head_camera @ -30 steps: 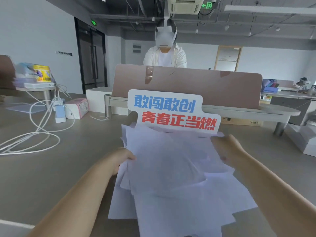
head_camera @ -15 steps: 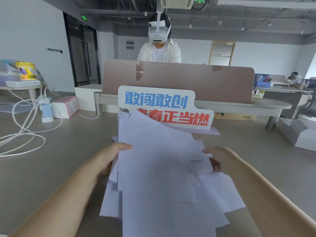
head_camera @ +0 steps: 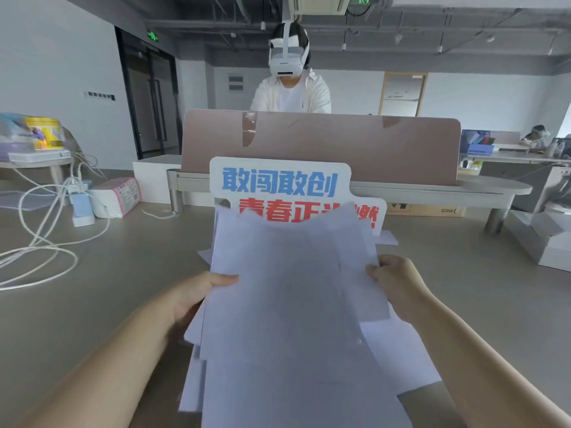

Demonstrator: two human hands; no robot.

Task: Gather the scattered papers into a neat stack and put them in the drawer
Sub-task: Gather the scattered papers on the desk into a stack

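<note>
A loose bundle of white papers [head_camera: 287, 288] is tilted up off the grey table [head_camera: 108, 288] in front of me, its sheets uneven and fanned at the edges. My left hand [head_camera: 197, 296] grips the bundle's left edge with the thumb on top. My right hand [head_camera: 397, 285] grips its right edge. More white sheets [head_camera: 398, 356] lie flat below and to the right of the raised ones. One small sheet [head_camera: 387, 237] lies further back. No drawer is in view.
A white sign with blue and red characters [head_camera: 278, 183] stands just behind the papers. White cables [head_camera: 37, 242], a tissue pack [head_camera: 116, 197] and a small blue device [head_camera: 82, 205] lie at the left. A person in a headset [head_camera: 289, 78] stands behind the pink divider [head_camera: 321, 143].
Both hands have raised the upper sheets higher and more upright, so they now cover the lower part of the sign. The hands have drawn closer to me along the sheets' side edges.
</note>
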